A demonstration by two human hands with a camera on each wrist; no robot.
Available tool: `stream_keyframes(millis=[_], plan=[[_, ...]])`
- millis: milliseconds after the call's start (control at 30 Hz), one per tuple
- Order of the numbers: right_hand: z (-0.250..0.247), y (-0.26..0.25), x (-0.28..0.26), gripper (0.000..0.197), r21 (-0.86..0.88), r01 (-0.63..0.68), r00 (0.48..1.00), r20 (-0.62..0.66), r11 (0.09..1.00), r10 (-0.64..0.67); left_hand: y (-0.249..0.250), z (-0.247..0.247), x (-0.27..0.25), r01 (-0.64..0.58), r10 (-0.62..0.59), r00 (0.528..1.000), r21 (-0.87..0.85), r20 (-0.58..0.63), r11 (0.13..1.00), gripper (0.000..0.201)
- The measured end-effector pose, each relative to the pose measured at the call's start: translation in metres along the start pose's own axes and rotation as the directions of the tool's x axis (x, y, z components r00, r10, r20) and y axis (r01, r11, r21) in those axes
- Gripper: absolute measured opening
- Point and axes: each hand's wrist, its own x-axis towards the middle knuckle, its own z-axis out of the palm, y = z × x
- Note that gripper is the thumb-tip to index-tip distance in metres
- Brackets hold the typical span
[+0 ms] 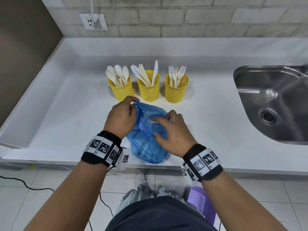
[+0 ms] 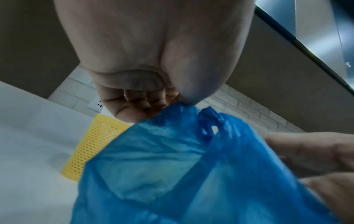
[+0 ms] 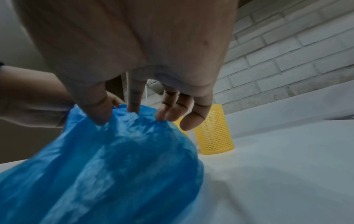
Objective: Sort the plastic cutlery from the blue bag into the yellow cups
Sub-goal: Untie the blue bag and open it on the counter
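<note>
A crumpled blue bag (image 1: 146, 142) lies on the white counter near its front edge, and pale cutlery shows faintly through the plastic. My left hand (image 1: 133, 105) pinches the bag's far top edge between thumb and fingers (image 2: 178, 104). My right hand (image 1: 157, 127) grips the bag's right side, its thumb and fingertips digging into the plastic (image 3: 132, 116). Behind the bag stand three yellow mesh cups: one with spoons (image 1: 121, 89), one with knives (image 1: 148, 90), one with forks (image 1: 176, 90). What lies deeper in the bag is hidden.
A steel sink (image 1: 273, 104) is set into the counter at the right. A wall socket with a plug (image 1: 94, 22) is at the back left. Below the counter edge are a purple stool (image 1: 203, 202) and cables on the tiled floor.
</note>
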Motion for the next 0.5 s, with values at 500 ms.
stream_keyframes(millis=[500], plan=[[-0.056,0.036,-0.032,0.056,-0.071,-0.148,0.989,-0.032,0.986,0.146,-0.026,-0.067,0.033,0.135,-0.092,0.974,0.203,-0.208,0.97,0.014]])
